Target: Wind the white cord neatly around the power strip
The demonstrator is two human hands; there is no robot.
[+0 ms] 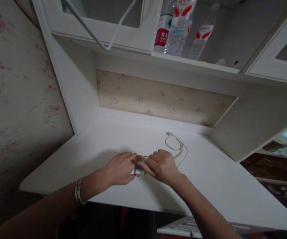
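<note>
Over the front middle of the white desk, my left hand point(122, 168) and my right hand point(163, 166) are close together, both closed. Between them shows a small white-and-blue object point(136, 170), gripped by my left hand and mostly hidden by the fingers. My right hand holds a thin cream cord point(181, 145), part of which is bunched beside that object. Behind my right hand the cord runs out in a loose loop, and its metallic-looking end point(168, 133) lies toward the back of the desk.
The white desk point(83, 156) has upright side panels and a shelf unit overhead. Several plastic bottles point(177, 36) stand in the open compartment. A grey-white cable point(106, 46) hangs at the upper left. Flowered wallpaper point(21, 99) covers the left wall, and cluttered shelves point(277, 159) stand right.
</note>
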